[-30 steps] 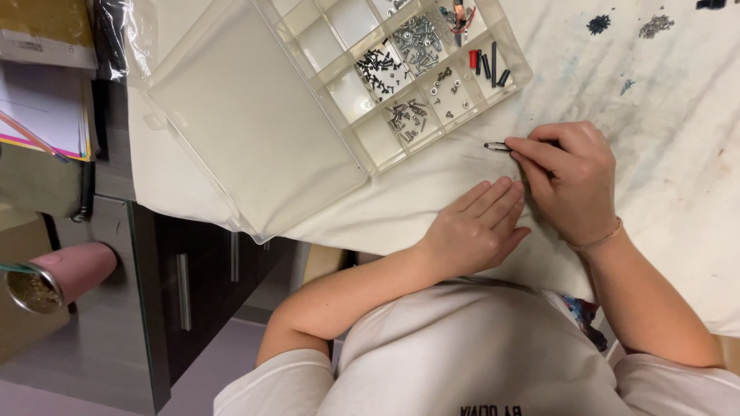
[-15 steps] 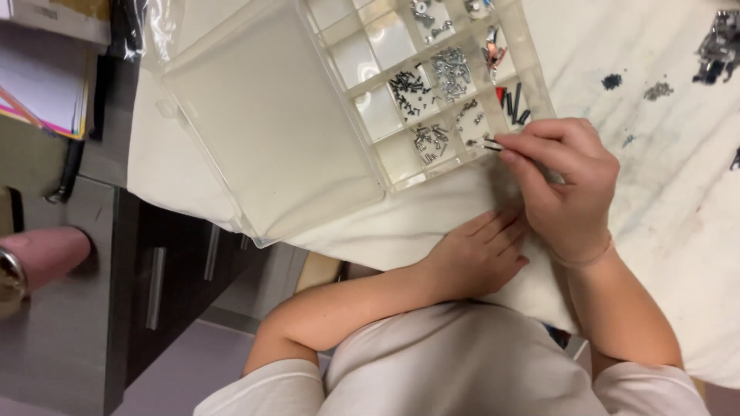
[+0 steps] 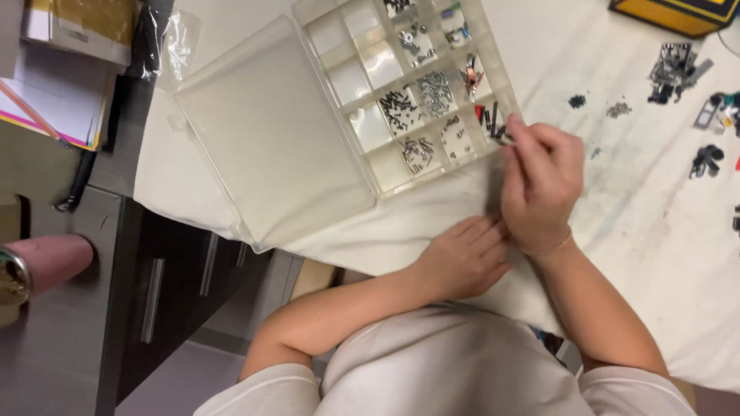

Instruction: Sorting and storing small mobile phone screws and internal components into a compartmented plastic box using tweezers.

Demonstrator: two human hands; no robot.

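Your right hand (image 3: pixel 541 185) pinches a small dark part at the corner of the open parts box (image 3: pixel 432 85), fingers closed on it. Your left hand (image 3: pixel 462 258) lies flat and empty on the white cloth (image 3: pixel 655 223). I judge sorting is underway: loose parts (image 3: pixel 674 65) remain on the cloth.

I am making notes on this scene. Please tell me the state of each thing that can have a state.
Organizer box: open, lid flat on the cloth.
Compartments: some hold small parts, some empty.
Right hand: pinched, fingertips at the box's edge.
Left hand: flat on the cloth.
Drawers: closed.
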